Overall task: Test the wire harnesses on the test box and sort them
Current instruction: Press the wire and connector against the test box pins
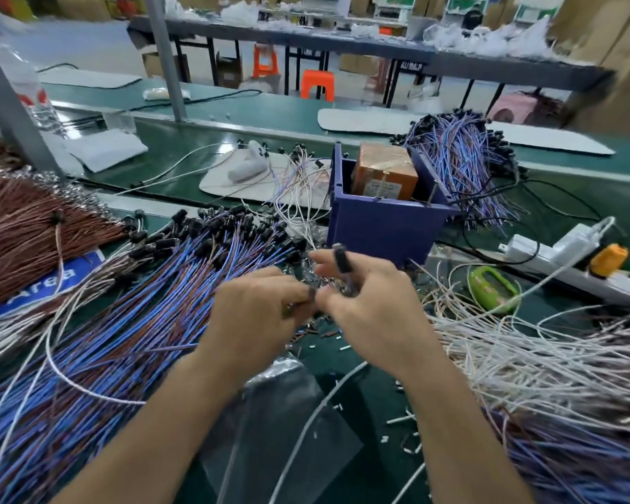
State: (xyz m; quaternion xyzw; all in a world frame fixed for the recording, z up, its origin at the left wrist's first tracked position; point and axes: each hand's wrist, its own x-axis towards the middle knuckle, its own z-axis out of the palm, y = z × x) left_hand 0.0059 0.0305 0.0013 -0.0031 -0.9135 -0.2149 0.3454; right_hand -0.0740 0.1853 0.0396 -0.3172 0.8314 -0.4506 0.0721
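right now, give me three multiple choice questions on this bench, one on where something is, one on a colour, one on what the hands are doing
1. Where does the orange-brown block sit?
A) inside the purple box
B) on a white power strip
C) on an orange stool

2. What colours are the wires in the wire pile on the person's left?
A) green and yellow
B) blue and brown
C) all black

3. What are the left hand and right hand doing?
A) resting flat on the bench
B) lifting the box
C) holding a harness between them

Answers: 1 A, the box walls stand round the block; 2 B, blue and brown strands fan out; 3 C, fingers of both hands curl round its dark ends.
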